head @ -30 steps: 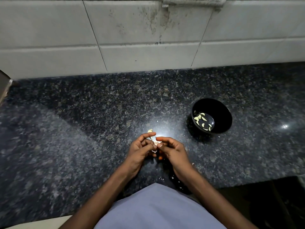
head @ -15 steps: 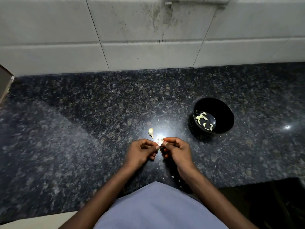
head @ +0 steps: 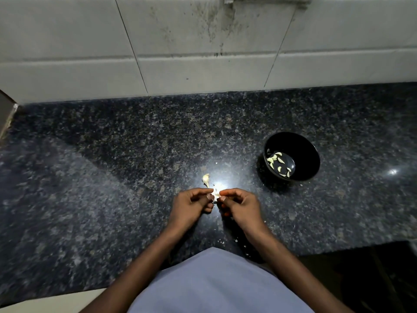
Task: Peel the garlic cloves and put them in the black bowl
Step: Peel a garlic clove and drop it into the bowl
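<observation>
Both hands meet at centre over the tabletop (head: 112, 177): left hand (head: 191, 207) and right hand (head: 241, 206) each pinch the same pale garlic clove (head: 216, 194) between thumb and fingertips, other fingers curled; its long axis cannot be made out. The black bowl (head: 302, 150), with several peeled cloves inside, lies at two o'clock from the clove, well apart; right hand is nearer, so likely makes the drop. One loose clove (head: 205, 179) rests at eleven o'clock, just beyond the left fingertips.
</observation>
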